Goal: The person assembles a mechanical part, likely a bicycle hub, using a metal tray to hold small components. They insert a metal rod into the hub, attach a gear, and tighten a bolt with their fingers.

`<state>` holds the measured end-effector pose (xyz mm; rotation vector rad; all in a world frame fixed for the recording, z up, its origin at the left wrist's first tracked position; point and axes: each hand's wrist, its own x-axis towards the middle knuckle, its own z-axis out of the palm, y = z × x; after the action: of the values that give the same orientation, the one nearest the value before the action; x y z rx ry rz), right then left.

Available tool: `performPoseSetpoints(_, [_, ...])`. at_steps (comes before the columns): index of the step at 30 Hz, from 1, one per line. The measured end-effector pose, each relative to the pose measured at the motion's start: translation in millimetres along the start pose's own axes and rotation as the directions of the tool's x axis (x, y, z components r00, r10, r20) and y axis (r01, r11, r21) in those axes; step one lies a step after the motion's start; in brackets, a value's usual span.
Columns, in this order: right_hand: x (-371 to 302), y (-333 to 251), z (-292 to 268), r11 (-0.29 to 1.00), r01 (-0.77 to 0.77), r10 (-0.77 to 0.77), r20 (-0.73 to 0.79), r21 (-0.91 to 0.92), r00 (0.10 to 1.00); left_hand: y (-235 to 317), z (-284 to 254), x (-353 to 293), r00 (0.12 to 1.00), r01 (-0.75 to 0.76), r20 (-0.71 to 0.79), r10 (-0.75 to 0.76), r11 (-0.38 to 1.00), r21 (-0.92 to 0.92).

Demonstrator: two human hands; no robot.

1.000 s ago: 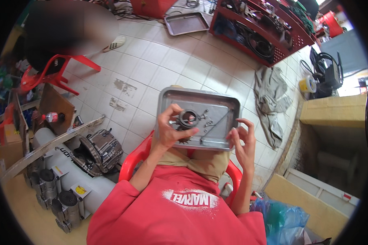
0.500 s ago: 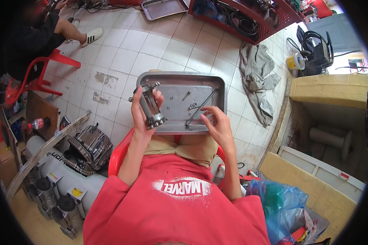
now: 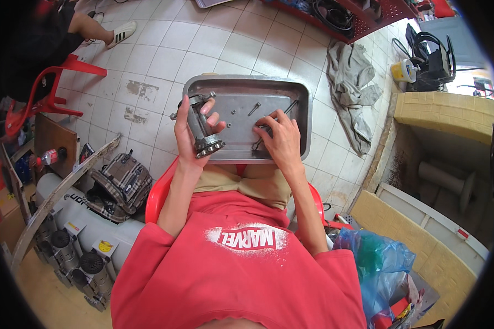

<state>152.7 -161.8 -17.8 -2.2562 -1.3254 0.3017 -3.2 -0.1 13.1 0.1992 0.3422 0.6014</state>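
My left hand (image 3: 189,134) is wrapped round a grey metal cylindrical part (image 3: 198,122), held tilted over the left side of a metal tray (image 3: 304,123). The part has a toothed rim at its lower end and bolt-like ends at the top. My right hand (image 3: 281,138) reaches down into the right half of the tray, fingers curled and fingertips close together. What they grip there is hidden. Beneath this hand lies a long thin dark rod (image 3: 292,107), partly covered. A bolt (image 3: 254,109) and two small nuts, one a nut (image 3: 233,111), lie on the tray floor.
The tray rests at my knees. Grey cloth (image 3: 354,93) lies on the tiled floor to the right. At left are a red chair (image 3: 55,90) with a person's leg beside it, a plaid backpack (image 3: 121,183) and a compressor. A blue plastic bag (image 3: 376,263) is at lower right.
My right hand has moved forward and left, from the tray's near right edge down into it, its fingers closing over the small bolts. My left hand still holds the metal part, turned slightly.
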Motion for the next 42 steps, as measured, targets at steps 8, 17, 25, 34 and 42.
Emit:
performPoseSetpoints(8, [4,-5,-8,0.955,-0.042,0.085,-0.135,0.294,0.987,-3,-5,-9,0.991,-0.077,0.119,0.062,0.99,0.121])
performPoseSetpoints(17, [0,-16,-33,0.645,-0.056,0.162,-0.064,0.762,0.985,-7,15,-9,0.963,-0.215,0.246,0.114,0.873,0.437])
performPoseSetpoints(25, [-6,-50,-56,0.447,0.048,0.107,-0.107,0.893,0.989,-12,15,-8,0.959,-0.239,0.253,0.127,0.842,0.484])
performPoseSetpoints(34, [7,-77,-64,0.566,0.173,-0.042,-0.182,0.806,0.982,-13,12,-8,0.961,-0.267,0.233,0.146,0.696,0.667])
performPoseSetpoints(42, [8,-72,-61,0.532,0.14,-0.041,-0.139,0.835,0.989,-12,13,-6,0.964,-0.26,0.233,0.13,0.66,0.705])
